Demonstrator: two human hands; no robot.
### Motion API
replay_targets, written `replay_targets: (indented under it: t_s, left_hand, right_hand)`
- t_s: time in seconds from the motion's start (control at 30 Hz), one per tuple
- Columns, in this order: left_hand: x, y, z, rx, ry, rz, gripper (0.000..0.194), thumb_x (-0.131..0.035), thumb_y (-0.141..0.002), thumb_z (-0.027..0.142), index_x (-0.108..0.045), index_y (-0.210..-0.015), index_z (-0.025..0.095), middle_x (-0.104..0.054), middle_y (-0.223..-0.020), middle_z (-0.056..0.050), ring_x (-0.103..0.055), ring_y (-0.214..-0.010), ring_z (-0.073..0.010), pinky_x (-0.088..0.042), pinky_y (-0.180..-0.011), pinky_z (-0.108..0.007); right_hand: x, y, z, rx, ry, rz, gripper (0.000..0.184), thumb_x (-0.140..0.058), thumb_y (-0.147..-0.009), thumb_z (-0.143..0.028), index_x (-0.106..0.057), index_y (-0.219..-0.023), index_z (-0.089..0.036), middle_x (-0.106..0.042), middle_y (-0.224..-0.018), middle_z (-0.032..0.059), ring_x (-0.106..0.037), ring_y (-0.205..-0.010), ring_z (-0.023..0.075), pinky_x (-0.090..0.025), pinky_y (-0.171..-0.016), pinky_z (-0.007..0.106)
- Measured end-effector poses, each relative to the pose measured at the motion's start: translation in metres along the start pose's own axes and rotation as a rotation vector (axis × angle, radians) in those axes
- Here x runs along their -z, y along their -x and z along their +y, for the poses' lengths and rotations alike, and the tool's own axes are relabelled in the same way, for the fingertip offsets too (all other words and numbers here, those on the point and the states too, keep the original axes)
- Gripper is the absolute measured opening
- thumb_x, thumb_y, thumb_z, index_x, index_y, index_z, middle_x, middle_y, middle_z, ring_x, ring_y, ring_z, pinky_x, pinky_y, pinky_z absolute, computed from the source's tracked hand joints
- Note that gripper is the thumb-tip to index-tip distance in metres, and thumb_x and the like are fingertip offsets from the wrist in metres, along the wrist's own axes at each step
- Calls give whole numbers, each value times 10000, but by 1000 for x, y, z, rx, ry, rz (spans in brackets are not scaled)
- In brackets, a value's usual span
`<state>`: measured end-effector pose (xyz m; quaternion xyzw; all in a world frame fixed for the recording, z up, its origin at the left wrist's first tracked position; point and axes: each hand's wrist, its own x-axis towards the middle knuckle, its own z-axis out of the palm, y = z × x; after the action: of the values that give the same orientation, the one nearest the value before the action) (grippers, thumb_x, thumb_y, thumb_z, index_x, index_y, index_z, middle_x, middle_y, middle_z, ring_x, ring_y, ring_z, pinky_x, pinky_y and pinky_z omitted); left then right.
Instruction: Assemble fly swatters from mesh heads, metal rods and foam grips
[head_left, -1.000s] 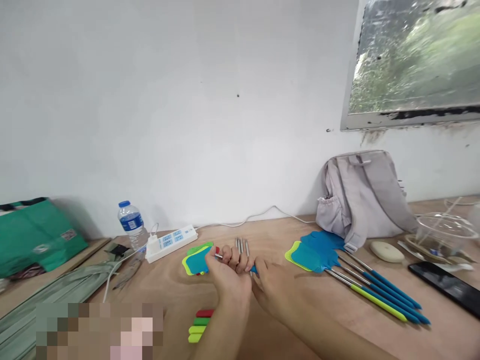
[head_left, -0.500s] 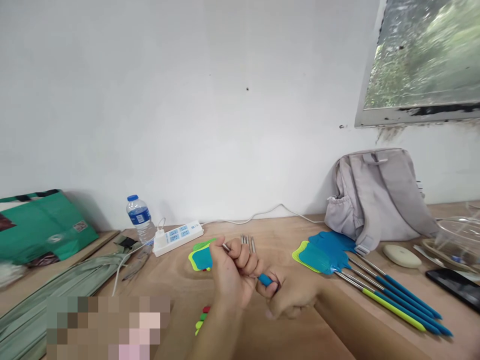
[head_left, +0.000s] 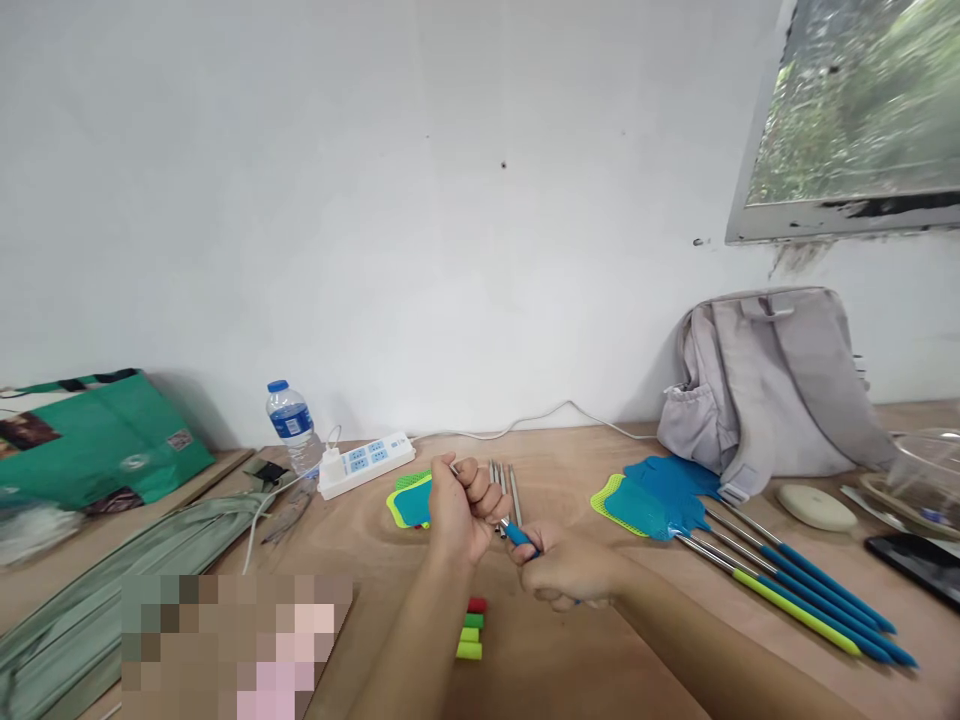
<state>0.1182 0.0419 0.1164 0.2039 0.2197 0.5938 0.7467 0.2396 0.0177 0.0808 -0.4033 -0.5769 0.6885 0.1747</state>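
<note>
My left hand (head_left: pixel 461 515) is closed around a thin metal rod (head_left: pixel 452 466) whose tip sticks out by the thumb. The rod's lower end runs into a blue handle (head_left: pixel 519 536), and my right hand (head_left: pixel 561 565) is wrapped around that handle. Behind my left hand lie several loose metal rods (head_left: pixel 514 492). Left of it, blue and yellow-green fly swatter heads (head_left: pixel 411 503) are partly covered by the hand. Red, green and yellow handles (head_left: pixel 471 635) lie below, partly hidden by my left forearm.
Several fly swatters (head_left: pixel 795 590) with blue or yellow handles lie at right, by a grey backpack (head_left: pixel 780 390), a pale oval object (head_left: pixel 816 507) and a phone (head_left: pixel 915 565). At left are a power strip (head_left: pixel 367 465), water bottle (head_left: pixel 294 425), green bag (head_left: pixel 97 440) and grey-green fabric item (head_left: pixel 142 590).
My right hand has shifted slightly down and away from my left, so more of the blue handle and some rod show between them. The view has moved a little.
</note>
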Motion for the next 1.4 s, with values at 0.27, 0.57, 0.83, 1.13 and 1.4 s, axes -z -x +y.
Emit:
replay_targets:
  t_s: [0.27,0.57,0.83,1.13,1.4]
  left_hand:
    - [20,-13,34,-180,-36,115,348,-316,-755,273,-105,-487,207,-46,-425,80,-71,-319,-68,-107,-320,-206]
    - [47,23,122,-610,16,-44,340,-349,-697,259,-85,-494,188,-5,-449,65,-23,-373,-78,-126,-352,-237]
    - [40,33,117,-633,-38,-83,327,-330,-696,284,-90,-497,187,-23,-436,60,-29,-387,-86,-126,-360,-248]
    - [45,41,124,-678,-82,-140,329,-348,-686,304,-101,-502,188,-45,-427,58,-48,-388,-88,-117,-385,-254]
    - [45,40,124,-688,-80,-136,327,-361,-682,299,-104,-512,190,-52,-430,59,-62,-381,-86,-114,-390,-258]
  right_hand:
    - [-1,-13,37,221,826,626,115,-400,-686,-68,-406,-703,-182,-461,-641,-12,-429,-610,104,-274,-532,207]
    - [2,-8,60,401,442,620,222,-327,-854,-372,-411,-739,-201,-462,-714,-4,-460,-711,145,-376,-669,256]
    - [-10,-3,76,614,359,523,270,-260,-898,-391,-430,-806,-202,-428,-792,10,-447,-781,135,-385,-762,284]
    - [-55,-6,85,823,637,208,92,-484,-809,-229,-568,-819,-191,-566,-881,43,-554,-788,100,-441,-691,195]
    - [-59,-38,100,999,1207,305,153,-409,-824,-223,-559,-813,-199,-597,-761,23,-518,-728,129,-431,-747,253]
